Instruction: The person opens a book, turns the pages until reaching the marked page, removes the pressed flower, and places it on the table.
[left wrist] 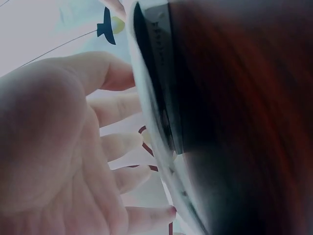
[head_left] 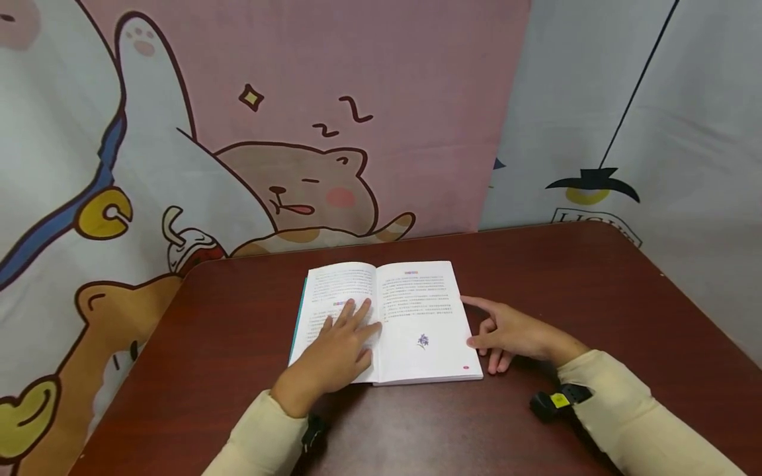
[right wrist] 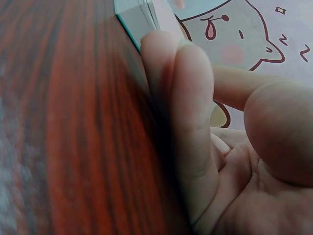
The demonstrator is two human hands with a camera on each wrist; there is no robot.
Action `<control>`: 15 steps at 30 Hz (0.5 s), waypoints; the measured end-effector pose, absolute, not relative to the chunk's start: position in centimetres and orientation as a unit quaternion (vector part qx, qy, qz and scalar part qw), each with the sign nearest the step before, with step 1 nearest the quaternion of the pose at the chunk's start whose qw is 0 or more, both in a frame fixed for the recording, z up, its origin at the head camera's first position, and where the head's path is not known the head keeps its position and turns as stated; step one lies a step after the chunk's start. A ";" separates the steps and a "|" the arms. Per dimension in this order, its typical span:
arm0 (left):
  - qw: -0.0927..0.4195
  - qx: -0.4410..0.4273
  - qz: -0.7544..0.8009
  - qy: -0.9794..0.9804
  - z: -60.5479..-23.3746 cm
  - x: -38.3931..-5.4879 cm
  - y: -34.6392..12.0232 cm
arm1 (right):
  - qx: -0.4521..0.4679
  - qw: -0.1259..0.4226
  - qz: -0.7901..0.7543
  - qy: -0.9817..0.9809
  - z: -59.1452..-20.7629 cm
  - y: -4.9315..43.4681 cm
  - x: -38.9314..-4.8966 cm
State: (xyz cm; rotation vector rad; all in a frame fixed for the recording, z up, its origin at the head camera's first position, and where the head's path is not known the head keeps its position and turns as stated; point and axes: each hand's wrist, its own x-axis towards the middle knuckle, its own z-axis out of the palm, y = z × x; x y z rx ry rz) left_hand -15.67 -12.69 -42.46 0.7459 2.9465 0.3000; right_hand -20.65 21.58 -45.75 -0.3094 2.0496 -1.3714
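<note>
An open book (head_left: 417, 297) lies on the table, with printed text on both pages and a small purple flower picture on the right one. My left hand (head_left: 340, 350) rests on the left page, fingers spread toward the middle fold. In the left wrist view, the left fingertips meet the book's white pages (left wrist: 146, 98) from above. At the book's right edge, my right hand (head_left: 506, 330) touches the page side with an outstretched index finger and, lower down, the thumb. Its other fingers bend beneath, close over the table. In the right wrist view, the fingers hide part of the book (right wrist: 134, 17).
The dark red-brown table (head_left: 238, 317) reaches back to a cloth backdrop (head_left: 428, 132) with cartoon animals and a hanging lamp. Each wrist wears a small black device, such as the right wrist camera (head_left: 550, 402), near the cream sleeves (head_left: 625, 403).
</note>
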 end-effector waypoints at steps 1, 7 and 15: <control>0.048 0.242 0.100 0.964 -42.5 -15.7 -12.7 | -0.118 0.322 -0.523 0.781 -45.7 21.6 -20.7; 0.060 0.241 0.111 0.962 -42.6 -15.8 -12.8 | -0.119 0.323 -0.521 0.782 -45.7 21.5 -20.8; 0.080 0.242 0.115 0.960 -42.7 -15.8 -12.7 | -0.122 0.324 -0.526 0.777 -45.9 21.5 -20.7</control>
